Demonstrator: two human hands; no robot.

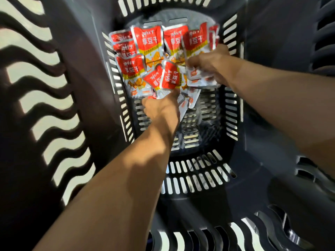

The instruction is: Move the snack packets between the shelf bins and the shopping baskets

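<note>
Deep in the shopping basket [262, 44], snack packets [146, 40] lie heaped at the far end: left hand [161, 109] clutching a few, right hand [210, 64] gripping a fanned bunch. Looks like gathering to unload; next, lift both handfuls clear of the walls

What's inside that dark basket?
Snack packets piled at the far end of the basket; left hand and right hand each grip some. Anything beneath them is hidden.

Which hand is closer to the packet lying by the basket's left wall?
Left. The left hand sits just below-right of that packet; the right hand is farther right.
</note>
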